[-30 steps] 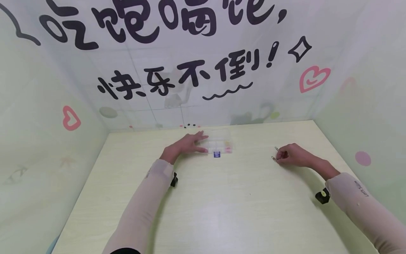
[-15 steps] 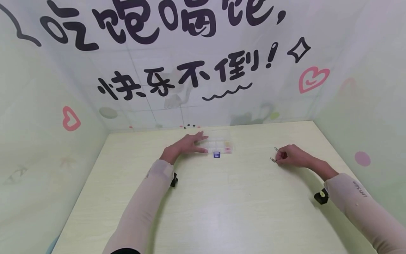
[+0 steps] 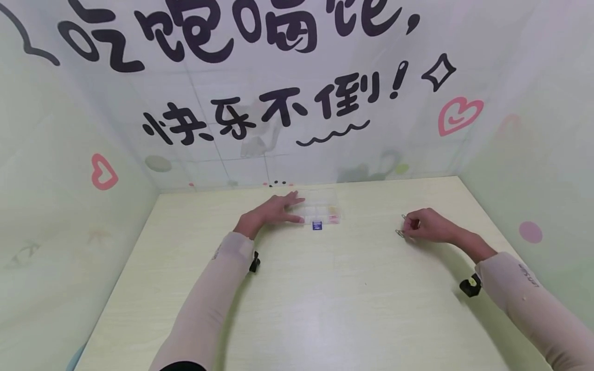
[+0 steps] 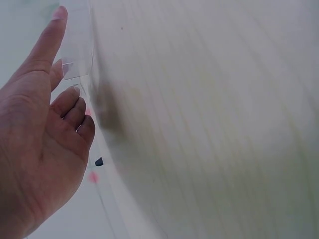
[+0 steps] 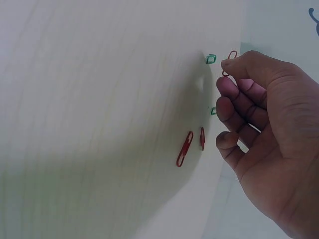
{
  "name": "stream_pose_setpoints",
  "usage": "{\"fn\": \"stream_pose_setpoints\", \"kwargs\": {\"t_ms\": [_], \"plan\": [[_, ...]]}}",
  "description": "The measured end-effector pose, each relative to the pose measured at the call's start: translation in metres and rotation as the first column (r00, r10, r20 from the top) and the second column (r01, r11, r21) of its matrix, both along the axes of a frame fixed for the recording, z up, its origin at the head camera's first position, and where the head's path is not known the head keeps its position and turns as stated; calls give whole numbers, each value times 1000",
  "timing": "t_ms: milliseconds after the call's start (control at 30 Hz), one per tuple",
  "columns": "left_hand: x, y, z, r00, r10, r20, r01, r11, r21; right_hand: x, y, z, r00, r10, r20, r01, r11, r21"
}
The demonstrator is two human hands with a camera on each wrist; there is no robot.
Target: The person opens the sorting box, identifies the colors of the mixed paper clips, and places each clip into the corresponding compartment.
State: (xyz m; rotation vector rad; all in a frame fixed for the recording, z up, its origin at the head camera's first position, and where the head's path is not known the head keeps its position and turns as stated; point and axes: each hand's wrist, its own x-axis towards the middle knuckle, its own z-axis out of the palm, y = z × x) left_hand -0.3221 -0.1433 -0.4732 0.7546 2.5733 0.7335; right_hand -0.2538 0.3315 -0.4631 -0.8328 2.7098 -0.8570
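A clear plastic box (image 3: 317, 210) with small compartments lies at the back of the table, some yellow and pink-red contents at its right end. My left hand (image 3: 273, 210) touches the box's left end, thumb along the front and fingers spread towards the back. In the left wrist view, the thumb lies straight against the clear wall (image 4: 77, 45). Over on the right, my right hand (image 3: 426, 225) pinches an orange-red paper clip (image 5: 233, 54) between thumb and index finger. Green paper clips (image 5: 211, 59) and red paper clips (image 5: 184, 149) lie on the table around that hand.
A blue label-like piece (image 3: 317, 225) sits at the box's front edge. The pale wooden table (image 3: 301, 299) is enclosed by a printed back wall (image 3: 297, 165) and side walls. Black wrist cameras (image 3: 471, 285) hang under both sleeves.
The right hand stays by the paper clips with only slight shifts of its fingers. The left hand and the box have not visibly moved.
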Motion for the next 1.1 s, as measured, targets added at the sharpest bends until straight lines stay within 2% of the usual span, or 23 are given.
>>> {"fn": "stream_pose_setpoints", "kwargs": {"t_ms": [100,367,633,1100], "plan": [[0,0,0,1000,-1,-2,1,1000,-1,-1,-4,3,1000,6,-22,-6,1000,-2],[1,1,2,1000,-4,1,4,1000,-5,-5,-15,9,1000,0,-8,-1,1000,-31],[0,0,2,1000,0,1,0,1000,10,-12,-29,15,996,32,-84,-35,999,-27],[2,1,2,1000,-4,-5,4,1000,-10,-23,-60,18,990,62,-123,-68,997,-47]]}}
